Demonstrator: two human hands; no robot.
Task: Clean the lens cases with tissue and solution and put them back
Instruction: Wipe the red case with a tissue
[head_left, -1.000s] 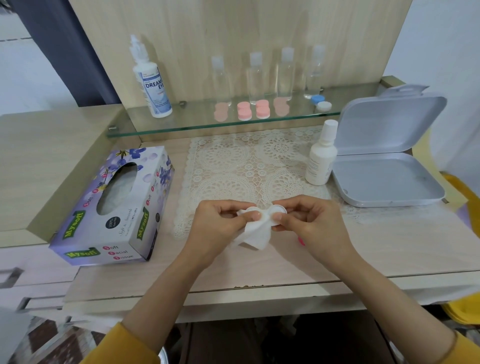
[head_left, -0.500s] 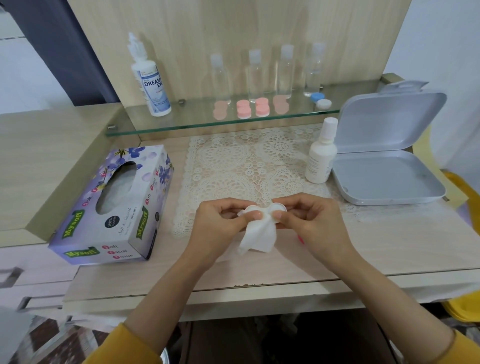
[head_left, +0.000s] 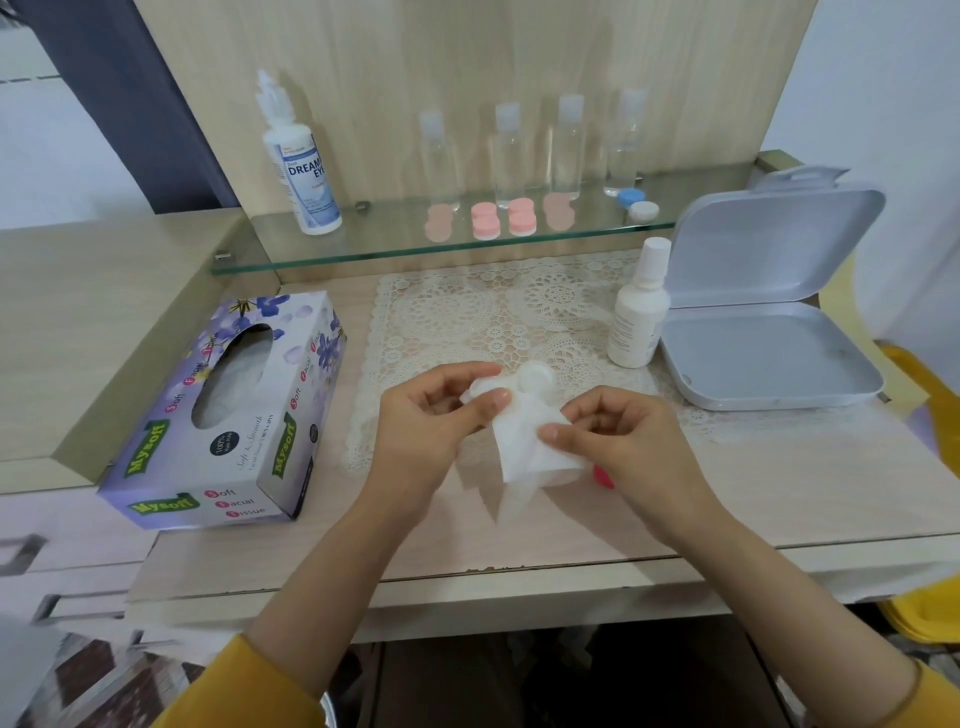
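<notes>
A white lens case (head_left: 535, 378) is pinched in my left hand (head_left: 431, 421) just above the lace mat (head_left: 498, 322). From the case hangs a white tissue (head_left: 524, 447), and my right hand (head_left: 623, 441) pinches its lower edge between thumb and fingers. A pink cap (head_left: 602, 475) peeks out under my right hand. On the glass shelf (head_left: 363, 249) stand two pink lens cases (head_left: 504, 221) and a blue-and-white case (head_left: 638, 203). A small white solution bottle (head_left: 638, 312) stands at the mat's right edge.
A Mysoft tissue box (head_left: 234, 410) lies left of the mat. An open grey tin (head_left: 769, 332) sits at the right. On the shelf are a large solution bottle (head_left: 301, 161) and several clear bottles (head_left: 535, 150).
My right hand has let go of the lens case and dropped down to the tissue's lower edge. The tissue now hangs unfolded; my left hand still holds the case.
</notes>
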